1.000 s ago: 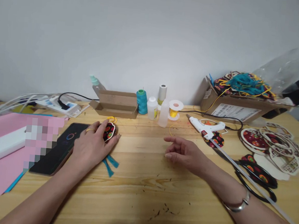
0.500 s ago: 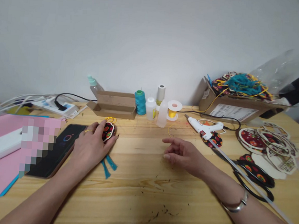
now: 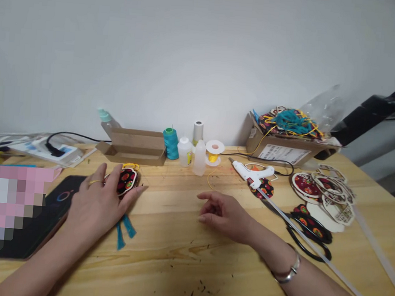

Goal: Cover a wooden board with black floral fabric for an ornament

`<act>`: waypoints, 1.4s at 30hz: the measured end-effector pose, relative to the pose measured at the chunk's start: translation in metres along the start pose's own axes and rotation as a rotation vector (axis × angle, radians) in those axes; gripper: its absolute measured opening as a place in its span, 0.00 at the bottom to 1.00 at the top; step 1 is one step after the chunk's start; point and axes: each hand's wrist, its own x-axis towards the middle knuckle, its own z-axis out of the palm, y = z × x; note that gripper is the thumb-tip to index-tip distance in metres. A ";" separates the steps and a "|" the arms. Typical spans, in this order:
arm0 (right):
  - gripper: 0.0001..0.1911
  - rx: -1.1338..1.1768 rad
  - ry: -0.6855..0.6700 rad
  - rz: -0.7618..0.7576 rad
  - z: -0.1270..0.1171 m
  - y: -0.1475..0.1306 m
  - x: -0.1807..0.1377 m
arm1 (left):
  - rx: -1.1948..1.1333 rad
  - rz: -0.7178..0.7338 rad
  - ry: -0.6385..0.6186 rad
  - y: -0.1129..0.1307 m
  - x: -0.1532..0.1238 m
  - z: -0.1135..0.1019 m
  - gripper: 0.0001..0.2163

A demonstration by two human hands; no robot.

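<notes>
My left hand (image 3: 99, 199) lies over the left part of a dark floral ornament (image 3: 127, 181) with a pale scalloped rim, its fingers spread and the thumb apart. A yellow cord loop (image 3: 131, 166) shows beyond the ornament, and two teal tassels (image 3: 126, 227) stick out on the near side. Whether the fingertips press on the ornament or only rest there, I cannot tell. My right hand (image 3: 224, 216) hovers at or near the tabletop in the middle, index finger extended, the others loosely bent with nothing between them. A silver bracelet (image 3: 290, 269) circles that wrist.
A phone (image 3: 41, 222) lies left. Along the back stand an open cardboard box (image 3: 135, 154), teal thread (image 3: 171, 143), plastic bottles (image 3: 199, 159) and a yellow-cord spool (image 3: 214, 154). Right are a glue gun (image 3: 253, 173), scissors (image 3: 308, 243), wooden cutouts (image 3: 333, 195) and a filled carton (image 3: 282, 150).
The view has turned right, so things sit farther left. My left hand's fingers have spread and uncovered more of the ornament. My right hand keeps nearly the same pose.
</notes>
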 end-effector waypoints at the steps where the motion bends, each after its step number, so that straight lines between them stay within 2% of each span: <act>1: 0.24 -0.028 -0.005 -0.009 0.000 0.000 0.000 | -0.008 0.012 0.033 0.001 -0.002 -0.005 0.33; 6: 0.10 -0.284 0.002 -0.043 0.001 -0.006 -0.002 | -0.207 0.243 0.245 0.022 -0.015 -0.032 0.26; 9: 0.06 -0.407 0.016 -0.046 0.002 -0.010 -0.002 | -0.442 0.288 0.204 0.047 -0.026 -0.037 0.19; 12: 0.06 -0.466 0.039 -0.049 0.004 -0.013 -0.003 | -0.707 0.309 0.150 0.071 -0.037 -0.025 0.10; 14: 0.06 -0.506 0.045 -0.054 0.007 -0.019 -0.008 | -0.784 0.337 0.074 0.081 -0.043 -0.011 0.07; 17: 0.06 -0.630 0.006 -0.091 0.011 -0.036 -0.020 | -0.770 0.356 -0.010 0.084 -0.046 0.006 0.12; 21: 0.05 -0.757 -0.004 -0.137 0.007 -0.059 -0.038 | -0.796 0.381 -0.002 0.078 -0.044 0.011 0.15; 24: 0.03 -0.760 0.075 -0.066 -0.011 -0.062 -0.048 | -0.893 0.428 0.039 0.075 -0.044 0.007 0.12; 26: 0.03 -0.781 0.152 -0.028 -0.030 -0.056 -0.054 | -0.935 0.458 0.063 0.075 -0.045 0.006 0.08; 30: 0.06 -1.029 0.446 0.104 -0.084 -0.038 -0.068 | -0.964 0.504 0.089 0.076 -0.049 0.007 0.05; 32: 0.09 -1.229 0.597 0.248 -0.112 -0.031 -0.078 | -0.975 0.516 0.099 0.076 -0.049 0.006 0.05; 34: 0.12 -1.421 0.665 0.463 -0.133 -0.024 -0.089 | -0.987 0.526 0.108 0.076 -0.048 0.005 0.05; 37: 0.15 -1.522 0.717 0.552 -0.148 -0.012 -0.107 | -0.996 0.532 0.112 0.075 -0.047 0.004 0.06; 42: 0.18 -1.507 0.818 0.675 -0.146 0.011 -0.125 | -0.983 0.531 0.128 0.074 -0.048 0.003 0.05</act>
